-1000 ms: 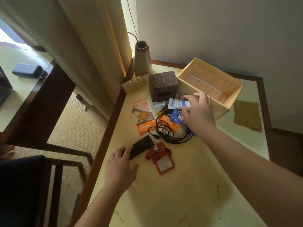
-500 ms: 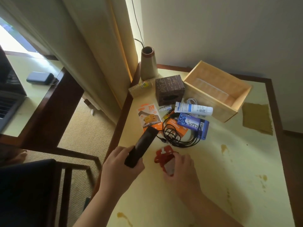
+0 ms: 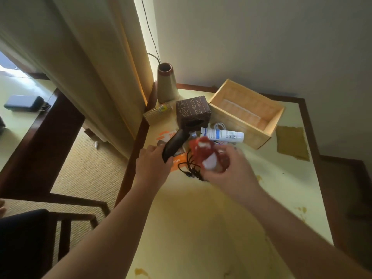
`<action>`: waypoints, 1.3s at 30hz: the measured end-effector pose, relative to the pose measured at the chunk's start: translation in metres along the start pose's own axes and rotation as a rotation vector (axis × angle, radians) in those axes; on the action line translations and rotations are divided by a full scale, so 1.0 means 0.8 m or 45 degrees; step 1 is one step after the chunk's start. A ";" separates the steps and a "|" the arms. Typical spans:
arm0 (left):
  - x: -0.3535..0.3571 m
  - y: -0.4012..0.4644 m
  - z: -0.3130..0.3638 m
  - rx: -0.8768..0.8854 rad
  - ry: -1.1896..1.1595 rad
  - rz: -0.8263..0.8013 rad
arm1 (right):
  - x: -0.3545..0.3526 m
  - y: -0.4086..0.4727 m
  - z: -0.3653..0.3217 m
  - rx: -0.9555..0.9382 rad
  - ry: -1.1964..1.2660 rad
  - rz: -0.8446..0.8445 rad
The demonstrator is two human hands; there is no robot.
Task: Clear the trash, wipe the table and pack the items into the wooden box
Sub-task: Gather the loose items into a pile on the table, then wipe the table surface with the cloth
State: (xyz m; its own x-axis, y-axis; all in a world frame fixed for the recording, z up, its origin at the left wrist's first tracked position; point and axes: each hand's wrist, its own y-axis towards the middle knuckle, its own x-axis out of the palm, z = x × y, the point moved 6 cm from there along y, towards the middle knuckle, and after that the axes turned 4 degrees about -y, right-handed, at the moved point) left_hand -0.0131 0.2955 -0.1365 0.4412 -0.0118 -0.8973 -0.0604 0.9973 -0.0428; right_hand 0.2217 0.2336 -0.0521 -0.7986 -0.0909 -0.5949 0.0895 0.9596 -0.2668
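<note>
My left hand (image 3: 154,166) grips a flat black device (image 3: 174,144) and holds it above the table, pointing toward the back. My right hand (image 3: 233,170) holds a blurred red card holder (image 3: 203,150) lifted off the table. The open wooden box (image 3: 241,125) stands at the back, nothing visible inside. In front of it lie a white tube (image 3: 223,134), a white cable (image 3: 219,125), orange packets (image 3: 164,136) and a coiled black cable (image 3: 191,168), partly hidden by my hands. A dark carved box (image 3: 192,111) sits left of the wooden box.
A tan vase (image 3: 166,85) stands in the back corner, with a paper cup (image 3: 157,113) lying on its side near it. A brown cloth (image 3: 291,142) lies at the right. Yellow stains (image 3: 300,209) dot the table (image 3: 201,228). A curtain hangs left; a chair (image 3: 30,238) is lower left.
Both hands have risen from the table and moved toward the back. The right hand picked up the red card holder; the left hand carried the black device forward.
</note>
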 end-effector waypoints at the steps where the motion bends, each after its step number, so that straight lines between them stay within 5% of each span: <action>1: -0.003 -0.006 0.001 -0.026 0.001 0.013 | -0.016 0.021 -0.006 -0.023 -0.088 0.077; 9: 0.010 -0.143 0.026 0.016 -0.304 0.073 | -0.028 0.127 0.031 -0.100 -0.522 0.115; 11: 0.038 -0.176 0.030 0.023 -0.297 -0.030 | -0.050 0.109 0.047 -0.211 -0.353 0.334; 14: 0.093 -0.203 0.044 0.033 -0.140 -0.321 | -0.117 0.070 0.093 -0.317 -0.158 0.964; 17: 0.140 -0.207 0.057 0.039 0.079 -0.466 | -0.174 0.070 0.177 -0.067 -0.097 1.202; 21: 0.170 -0.209 0.056 0.003 0.108 -0.321 | -0.221 0.158 0.288 0.435 -0.496 0.799; 26: 0.179 -0.214 0.044 0.014 0.174 -0.250 | -0.211 0.251 0.354 0.467 -0.942 0.139; 31: 0.176 -0.215 0.052 -0.012 0.191 -0.280 | -0.149 0.189 0.335 0.354 -1.195 0.203; 35: 0.172 -0.214 0.057 -0.048 0.182 -0.310 | -0.051 0.071 0.311 0.311 -1.033 0.168; 39: 0.163 -0.211 0.063 -0.055 0.153 -0.358 | 0.056 -0.046 0.252 -0.192 -1.067 -0.078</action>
State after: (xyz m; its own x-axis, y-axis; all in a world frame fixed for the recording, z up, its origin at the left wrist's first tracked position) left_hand 0.0998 0.1296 -0.2240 0.3372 -0.2979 -0.8930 0.0098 0.9497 -0.3131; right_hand 0.3028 0.1407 -0.2214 -0.0899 -0.2539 -0.9630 -0.0673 0.9663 -0.2485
